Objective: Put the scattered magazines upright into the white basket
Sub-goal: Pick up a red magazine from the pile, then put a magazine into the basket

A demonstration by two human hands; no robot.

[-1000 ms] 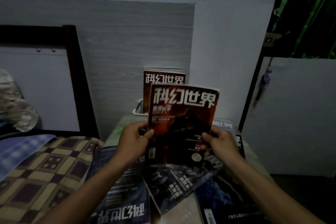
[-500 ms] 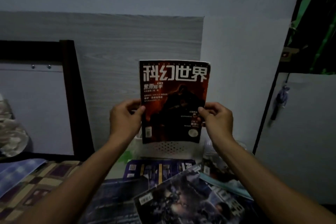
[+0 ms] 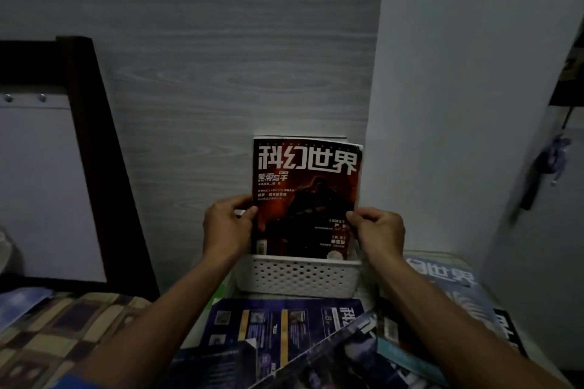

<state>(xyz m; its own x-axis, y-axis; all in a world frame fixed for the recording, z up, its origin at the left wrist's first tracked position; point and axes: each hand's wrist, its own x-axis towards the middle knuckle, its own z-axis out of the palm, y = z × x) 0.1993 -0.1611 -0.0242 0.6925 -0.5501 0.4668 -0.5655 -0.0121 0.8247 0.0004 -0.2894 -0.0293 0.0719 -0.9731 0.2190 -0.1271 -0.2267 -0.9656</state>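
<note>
Two bare forearms enter from the bottom edge, one from lower left, one from lower right, each ending in a bare hand: left hand (image 3: 228,226), right hand (image 3: 380,235). No gloves, rings, watch or wristbands visible on either wrist. Forearms uncovered as far as the frame shows. At the bottom left edge, a small strip of blue fabric sits at the left arm's upper end; may be a sleeve edge, cannot tell. Fingers (image 3: 358,217) of the right hand show short nails. Lighting dim, fine detail on the hands not readable.
</note>
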